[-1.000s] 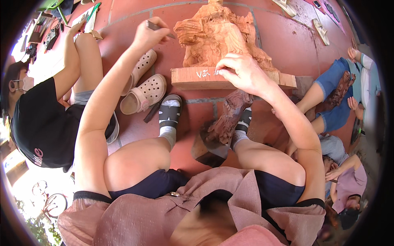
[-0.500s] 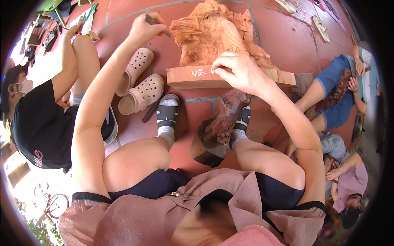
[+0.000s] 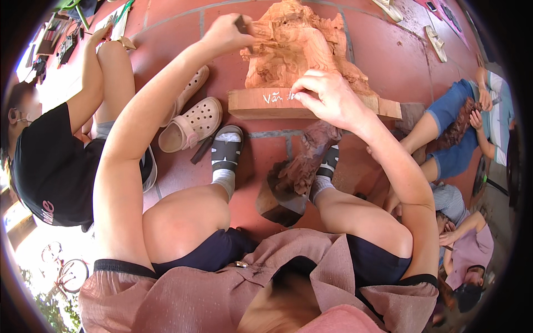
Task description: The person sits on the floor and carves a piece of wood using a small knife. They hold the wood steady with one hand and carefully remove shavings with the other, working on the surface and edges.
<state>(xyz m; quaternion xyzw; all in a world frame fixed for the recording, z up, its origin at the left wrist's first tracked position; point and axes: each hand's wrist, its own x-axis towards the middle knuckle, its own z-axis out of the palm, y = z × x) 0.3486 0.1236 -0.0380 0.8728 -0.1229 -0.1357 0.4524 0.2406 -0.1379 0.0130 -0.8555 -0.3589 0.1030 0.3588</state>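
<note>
A light orange-brown wood carving (image 3: 300, 47) rises from a thick wooden base (image 3: 255, 105) with white handwriting on its front edge. At the carving's upper left is my left hand (image 3: 226, 33), pinching a dark grey flat piece (image 3: 242, 25) that looks like folded sandpaper. Whether this piece touches the wood, I cannot tell. My right hand (image 3: 330, 100) is in front of the carving, over the base's front edge, its fingers bent and thumb close to the index finger. What they hold, if anything, is hidden. Below it, a dark reddish carved wood piece (image 3: 311, 150) stands between my feet.
Beige clogs (image 3: 191, 125) lie on the red tiled floor (image 3: 383, 39), left of the carving. A dark bar (image 3: 202, 150) is beside my sandalled foot. One person in black (image 3: 55, 166) sits at left; other people work at right, one holding a dark carved piece (image 3: 461, 122).
My left hand has moved right with the grey piece, from beside the carving to its upper left edge. The right hand stays almost where it was.
</note>
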